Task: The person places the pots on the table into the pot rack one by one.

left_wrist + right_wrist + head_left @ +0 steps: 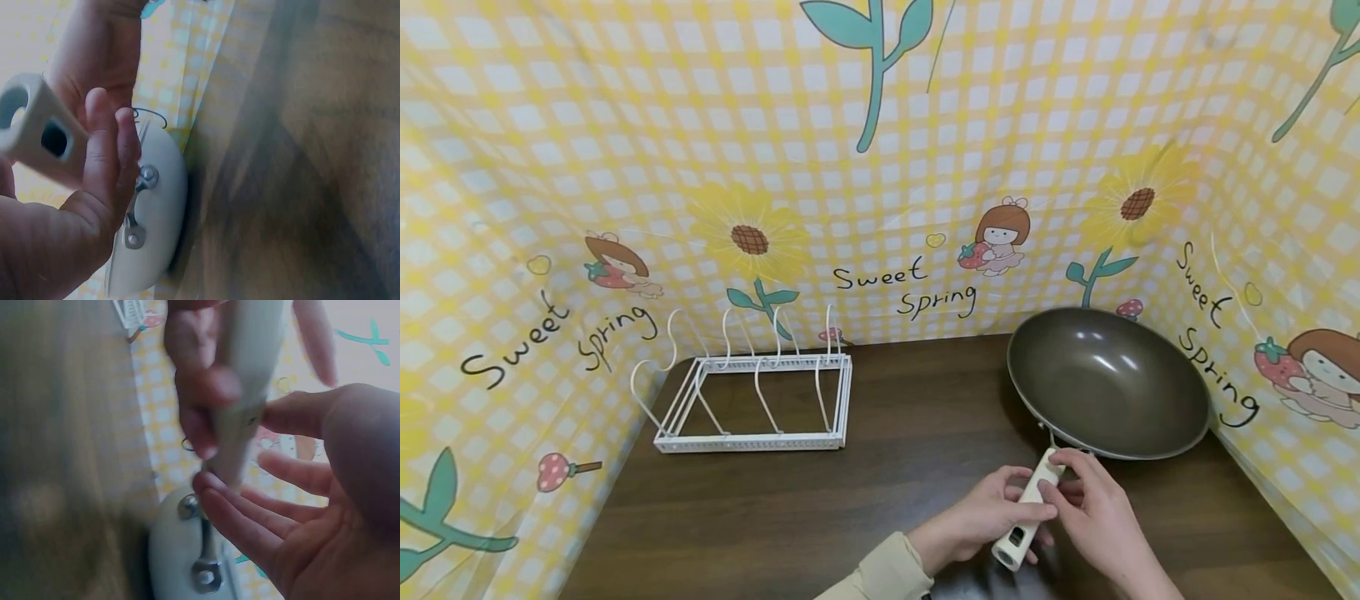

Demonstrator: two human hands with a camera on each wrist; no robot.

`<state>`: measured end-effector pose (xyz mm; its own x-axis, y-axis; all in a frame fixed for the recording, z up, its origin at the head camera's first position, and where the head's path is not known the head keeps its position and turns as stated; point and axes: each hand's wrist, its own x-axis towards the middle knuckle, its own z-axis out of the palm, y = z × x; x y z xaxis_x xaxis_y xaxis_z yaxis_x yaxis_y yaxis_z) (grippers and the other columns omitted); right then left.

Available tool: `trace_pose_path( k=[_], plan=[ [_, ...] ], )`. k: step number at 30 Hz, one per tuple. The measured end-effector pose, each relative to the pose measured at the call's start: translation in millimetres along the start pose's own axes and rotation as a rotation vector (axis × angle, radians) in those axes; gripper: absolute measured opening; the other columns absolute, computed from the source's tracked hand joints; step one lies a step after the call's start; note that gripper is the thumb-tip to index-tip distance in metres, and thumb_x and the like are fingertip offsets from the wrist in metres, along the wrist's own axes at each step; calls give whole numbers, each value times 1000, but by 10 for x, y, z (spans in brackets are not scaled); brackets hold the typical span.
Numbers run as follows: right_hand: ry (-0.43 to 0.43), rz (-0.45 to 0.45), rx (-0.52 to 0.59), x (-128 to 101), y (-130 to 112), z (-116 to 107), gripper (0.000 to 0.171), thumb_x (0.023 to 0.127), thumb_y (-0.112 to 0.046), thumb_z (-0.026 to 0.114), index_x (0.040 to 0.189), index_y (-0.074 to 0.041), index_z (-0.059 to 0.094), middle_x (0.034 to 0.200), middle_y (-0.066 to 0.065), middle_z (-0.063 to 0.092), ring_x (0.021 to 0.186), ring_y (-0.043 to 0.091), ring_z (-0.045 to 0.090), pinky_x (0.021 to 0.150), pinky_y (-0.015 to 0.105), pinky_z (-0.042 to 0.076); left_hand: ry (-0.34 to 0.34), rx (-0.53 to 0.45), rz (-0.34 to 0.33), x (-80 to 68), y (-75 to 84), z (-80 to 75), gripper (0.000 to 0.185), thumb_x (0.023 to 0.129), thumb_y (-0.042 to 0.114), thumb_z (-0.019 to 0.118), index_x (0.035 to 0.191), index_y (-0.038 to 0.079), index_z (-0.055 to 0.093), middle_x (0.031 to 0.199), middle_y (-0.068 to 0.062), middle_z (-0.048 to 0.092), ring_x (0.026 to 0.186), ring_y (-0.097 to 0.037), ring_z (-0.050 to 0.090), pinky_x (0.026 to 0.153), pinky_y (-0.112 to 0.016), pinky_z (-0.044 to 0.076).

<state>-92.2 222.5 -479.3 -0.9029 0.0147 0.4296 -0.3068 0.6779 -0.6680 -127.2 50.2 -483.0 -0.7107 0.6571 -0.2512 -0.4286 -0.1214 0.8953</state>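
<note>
Together, left hand, right hand round handle.

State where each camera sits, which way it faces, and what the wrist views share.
Head: on the person's head, facing forward and down at the pan, handle and white rack; left hand, left sleeve and right hand show.
Left wrist: on that wrist, facing the handle's hollow end; both hands show.
Right wrist: on that wrist, facing the handle, blurred; both hands show.
Both wrist views share the handle, metal bracket and pan's pale outside.
</note>
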Motion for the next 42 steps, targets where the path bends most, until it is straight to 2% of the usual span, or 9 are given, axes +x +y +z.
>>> trace_pose_path(
  k=[5, 11, 17, 20, 24, 27, 31, 35, 42],
  plan=[
    [50, 130, -71, 16, 78, 33, 29, 90, -12, 77, 114, -2, 63, 111, 15, 62, 78, 19, 72, 64, 26, 60, 1, -66, -36, -2, -21, 32, 54, 92, -2, 69, 137, 2, 40, 107, -13, 69, 64, -17, 69, 49, -27, 56],
    [76, 322, -157, 37, 154, 111, 39, 97, -35, 68, 118, -2, 62, 108, 17, 65, 80, 23, 70, 68, 40, 53, -38, -41, -78, -9, -9, 41, 37, 98, 3, 63, 133, 3, 50, 106, -11, 68, 64, -14, 68, 47, -24, 55],
    [78, 496, -146, 71, 214, 192, 57, 101, -53, 54, 121, 0, 57, 109, 18, 71, 96, 38, 67, 79, 54, 48, -88, -43, -95, -33, -27, 35, 28, 100, 10, 59, 126, 2, 52, 110, -11, 69, 66, -16, 68, 45, -23, 54],
    [58, 572, -129, 89, 250, 201, 61, 101, -58, 49, 120, 0, 59, 110, 20, 71, 103, 42, 64, 82, 56, 46, -121, -67, -102, -27, -40, 21, 26, 101, 11, 57, 125, 2, 50, 110, -9, 69, 68, -15, 69, 46, -22, 53],
    [-7, 619, -67, 129, 296, 226, 67, 102, -61, 45, 120, 1, 63, 109, 20, 72, 106, 42, 63, 86, 55, 47, -110, -105, -124, -21, -40, -7, 26, 102, 10, 54, 126, 3, 49, 103, -5, 67, 67, -13, 66, 46, -20, 51],
    [-53, 675, 74, 165, 312, 254, 69, 101, -62, 44, 117, 2, 63, 92, 16, 73, 92, 36, 69, 81, 44, 51, -82, -113, -135, -18, -31, -17, 27, 102, 9, 53, 128, 1, 50, 98, -3, 65, 64, -10, 62, 46, -18, 48],
    [-51, 794, 354, 207, 314, 298, 64, 101, -61, 47, 108, 1, 61, 73, 4, 66, 69, 21, 67, 69, 30, 52, -47, -92, -134, -11, -26, -3, 24, 102, 9, 54, 124, 1, 53, 93, -2, 62, 60, -8, 58, 45, -17, 47],
    [10, 859, 600, 236, 308, 356, 53, 103, -53, 51, 104, 0, 58, 75, -1, 63, 67, 13, 63, 65, 26, 54, -1, -50, -123, -13, -33, 28, 19, 102, 14, 55, 119, 4, 54, 88, -1, 59, 55, -6, 53, 43, -17, 45],
    [83, 901, 931, 306, 276, 437, 42, 106, -39, 52, 117, 1, 51, 80, -4, 69, 72, 11, 67, 70, 25, 59, 51, -10, -127, -12, -70, 42, 28, 107, 27, 50, 122, 3, 51, 85, -1, 55, 51, -6, 45, 41, -16, 40]
  ],
)
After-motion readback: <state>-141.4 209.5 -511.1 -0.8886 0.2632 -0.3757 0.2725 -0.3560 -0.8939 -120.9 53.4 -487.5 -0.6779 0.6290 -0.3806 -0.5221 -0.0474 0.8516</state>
